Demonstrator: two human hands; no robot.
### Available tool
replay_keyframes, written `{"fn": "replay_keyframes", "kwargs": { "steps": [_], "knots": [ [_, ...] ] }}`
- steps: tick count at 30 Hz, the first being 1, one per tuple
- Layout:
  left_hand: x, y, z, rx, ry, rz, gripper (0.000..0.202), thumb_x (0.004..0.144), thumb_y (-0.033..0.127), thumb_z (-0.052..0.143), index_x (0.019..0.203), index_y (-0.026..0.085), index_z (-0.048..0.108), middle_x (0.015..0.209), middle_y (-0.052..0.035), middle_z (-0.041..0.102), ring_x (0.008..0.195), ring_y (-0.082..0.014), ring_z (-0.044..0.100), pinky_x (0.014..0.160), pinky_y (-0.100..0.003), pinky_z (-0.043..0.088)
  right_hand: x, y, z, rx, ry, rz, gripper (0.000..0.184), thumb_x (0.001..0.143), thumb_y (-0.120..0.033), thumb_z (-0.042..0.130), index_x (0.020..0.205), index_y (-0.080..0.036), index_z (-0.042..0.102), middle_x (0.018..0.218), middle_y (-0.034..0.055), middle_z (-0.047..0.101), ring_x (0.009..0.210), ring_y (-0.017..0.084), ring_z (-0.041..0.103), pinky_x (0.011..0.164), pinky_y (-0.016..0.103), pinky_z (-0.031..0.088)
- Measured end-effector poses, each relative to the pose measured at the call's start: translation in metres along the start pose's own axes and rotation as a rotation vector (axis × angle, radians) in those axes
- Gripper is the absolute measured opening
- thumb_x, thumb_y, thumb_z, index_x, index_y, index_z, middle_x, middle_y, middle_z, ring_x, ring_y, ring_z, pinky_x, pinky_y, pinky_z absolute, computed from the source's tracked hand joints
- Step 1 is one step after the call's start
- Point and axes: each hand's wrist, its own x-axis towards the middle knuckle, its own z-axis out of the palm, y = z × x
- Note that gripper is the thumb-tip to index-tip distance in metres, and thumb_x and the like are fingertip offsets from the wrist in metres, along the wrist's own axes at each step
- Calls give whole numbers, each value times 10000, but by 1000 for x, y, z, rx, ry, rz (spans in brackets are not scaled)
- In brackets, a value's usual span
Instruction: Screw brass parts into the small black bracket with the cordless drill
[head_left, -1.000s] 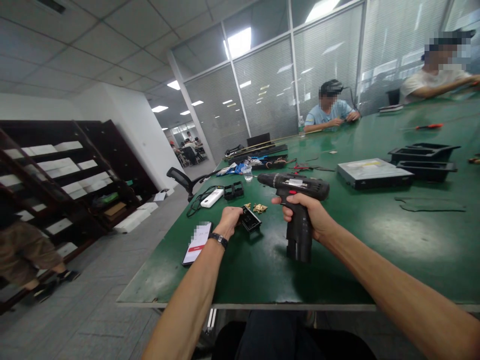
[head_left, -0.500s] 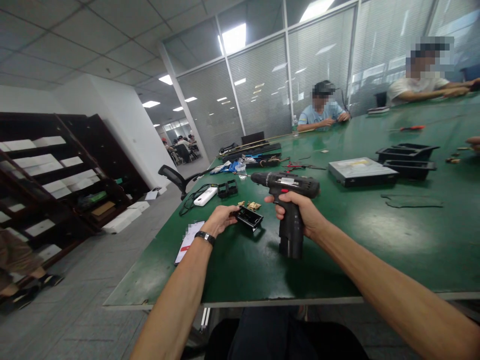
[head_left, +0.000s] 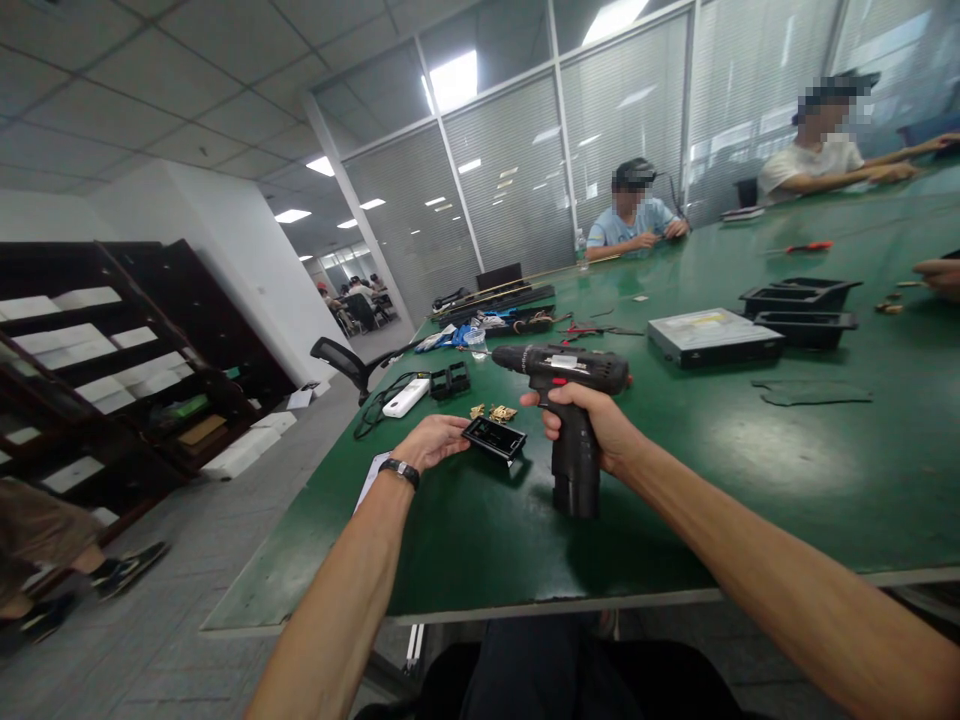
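Since a second before, the small flat black plastic part [head_left: 493,439] had tilted flatter in the left hand [head_left: 435,440], whose fingers pinched its near end. Just right of it, the right hand [head_left: 592,425] gripped the matte black pistol-shaped cordless drill [head_left: 568,400], standing on the smooth green table [head_left: 750,470]. The part's details stayed unclear, and the left wrist hid most of the white phone [head_left: 373,478].

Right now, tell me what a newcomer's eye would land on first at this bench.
The black cordless drill stands out, gripped upright by the right hand at the middle of the green table. Just left of it, the left hand holds a small black rectangular part by its end. Farther right lies a flat silver-topped drive unit beside black trays.
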Motion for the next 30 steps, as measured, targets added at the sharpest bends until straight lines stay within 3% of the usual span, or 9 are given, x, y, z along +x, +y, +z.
{"fn": "replay_keyframes", "kwargs": {
  "steps": [6, 10, 15, 19, 25, 30],
  "knots": [
    [4, 2, 2, 96, 101, -36, 228, 631, -9, 826, 807, 86, 717, 814, -103, 723, 695, -157, 700, 705, -241, 586, -1, -1, 2, -2, -5, 0, 240, 782, -316, 667, 920, -143, 757, 595, 24, 598, 543, 150, 511, 514, 277, 407],
    [7, 9, 5, 220, 65, -82, 149, 645, 34, 809, 750, 109, 733, 774, -85, 728, 658, -152, 683, 659, -220, 567, -2, -3, 3, 0, -14, -14, 211, 789, -299, 662, 905, -142, 742, 587, 20, 595, 537, 146, 512, 512, 268, 395],
    [7, 14, 11, 314, 24, -74, 161, 631, -37, 717, 687, 112, 743, 761, -78, 733, 652, -140, 670, 664, -209, 559, -3, -3, 4, 0, -19, -18, 209, 780, -303, 664, 905, -147, 727, 583, 18, 603, 535, 145, 508, 509, 268, 394],
    [5, 13, 11, 287, 3, -55, 227, 595, -67, 733, 746, 102, 750, 828, -98, 746, 690, -149, 688, 688, -221, 559, -3, -4, 4, 6, -8, -8, 216, 767, -311, 672, 902, -152, 725, 573, 15, 600, 536, 148, 510, 509, 273, 399],
    [3, 9, 4, 112, 137, -10, 259, 610, -24, 852, 791, 95, 711, 788, -90, 714, 689, -135, 682, 688, -224, 558, -2, -3, 3, -4, -9, -14, 216, 776, -310, 670, 902, -149, 740, 582, 19, 601, 540, 148, 521, 507, 272, 400],
    [6, 4, -2, 46, 68, -7, 230, 638, -29, 842, 819, 70, 743, 869, -124, 733, 728, -138, 696, 709, -216, 575, -1, -1, 0, -18, 9, 1, 254, 764, -327, 680, 923, -142, 756, 589, 25, 609, 540, 151, 521, 497, 276, 401]
  ]
}}
